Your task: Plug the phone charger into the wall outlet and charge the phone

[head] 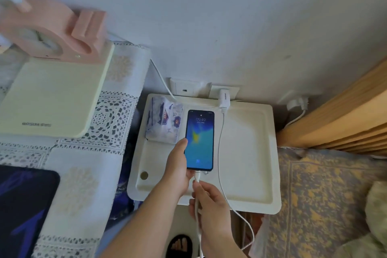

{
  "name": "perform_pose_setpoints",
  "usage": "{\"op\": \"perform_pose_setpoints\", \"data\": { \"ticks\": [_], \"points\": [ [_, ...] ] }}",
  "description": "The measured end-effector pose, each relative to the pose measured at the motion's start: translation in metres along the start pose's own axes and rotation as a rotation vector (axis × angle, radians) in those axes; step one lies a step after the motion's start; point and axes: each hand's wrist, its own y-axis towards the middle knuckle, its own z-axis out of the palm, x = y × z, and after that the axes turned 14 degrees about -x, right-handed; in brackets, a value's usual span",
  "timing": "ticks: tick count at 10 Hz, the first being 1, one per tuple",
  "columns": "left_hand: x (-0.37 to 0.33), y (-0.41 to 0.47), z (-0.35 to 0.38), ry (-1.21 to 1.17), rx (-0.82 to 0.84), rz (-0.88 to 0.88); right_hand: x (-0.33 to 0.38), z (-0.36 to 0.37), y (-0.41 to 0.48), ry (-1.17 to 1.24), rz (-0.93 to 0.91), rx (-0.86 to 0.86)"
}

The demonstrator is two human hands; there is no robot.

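Note:
A dark phone (pixel 200 139) with a lit blue screen showing 09:49 is held over a white tray-top stand (pixel 251 153). My left hand (pixel 178 168) grips the phone's lower left edge, thumb on the screen side. My right hand (pixel 209 203) pinches the white cable (pixel 219 153) just below its plug, which sits in the phone's bottom port. The cable loops down, then up to a white charger (pixel 224 98) plugged into the wall outlet (pixel 225 91).
A tissue pack (pixel 164 123) and a coin (pixel 144 175) lie on the tray. A second outlet (pixel 184 88) sits left of the charger, another plug (pixel 297 103) to the right. A lace-covered table (pixel 83 153) stands left, a wooden bed frame (pixel 345 119) and blanket right.

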Motion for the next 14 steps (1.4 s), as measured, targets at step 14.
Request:
{"op": "perform_pose_setpoints", "data": {
  "ticks": [14],
  "points": [
    [0.047, -0.002, -0.05, 0.481, -0.168, 0.36, -0.007, 0.035, 0.031, -0.623, -0.59, -0.335]
  ]
}}
